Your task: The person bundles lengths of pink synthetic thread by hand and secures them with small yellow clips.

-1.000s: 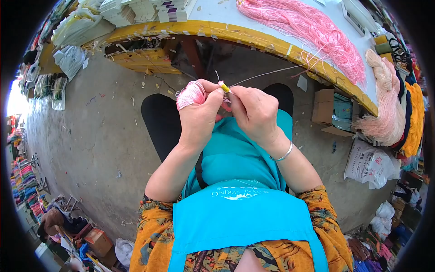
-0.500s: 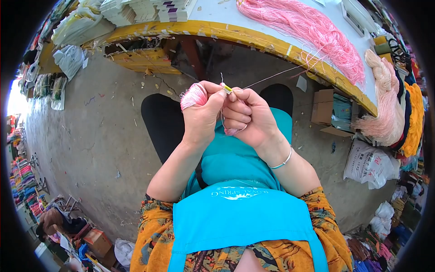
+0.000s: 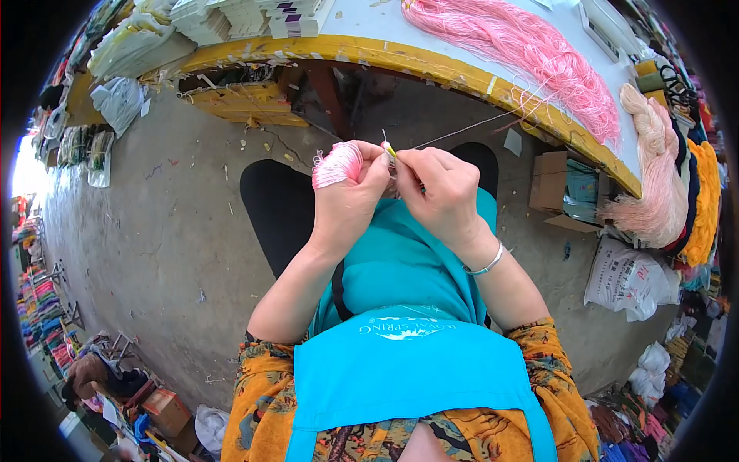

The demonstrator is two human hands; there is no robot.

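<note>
My left hand (image 3: 344, 202) is closed round a pink-and-white thread skein (image 3: 339, 166) whose looped end sticks out past the thumb side. A small yellow strip (image 3: 390, 151) lies between the fingertips of both hands, with a thin pale thread end standing up beside it. My right hand (image 3: 445, 189) is pinched at the strip, back of the hand upward, and its fingers hide part of the skein. A taut thread (image 3: 462, 131) runs from near my right fingers to the table edge.
Across the front is a white table with a worn yellow edge (image 3: 369, 50), bearing a large pink yarn hank (image 3: 531, 58) and paper stacks (image 3: 231, 17). At right are more yarn hanks (image 3: 702, 196), a cardboard box (image 3: 548, 183) and a white sack (image 3: 627, 281).
My right hand has turned over, so its back now faces up and the pink loop beneath its fingers is out of sight. Both hands shifted slightly right.
</note>
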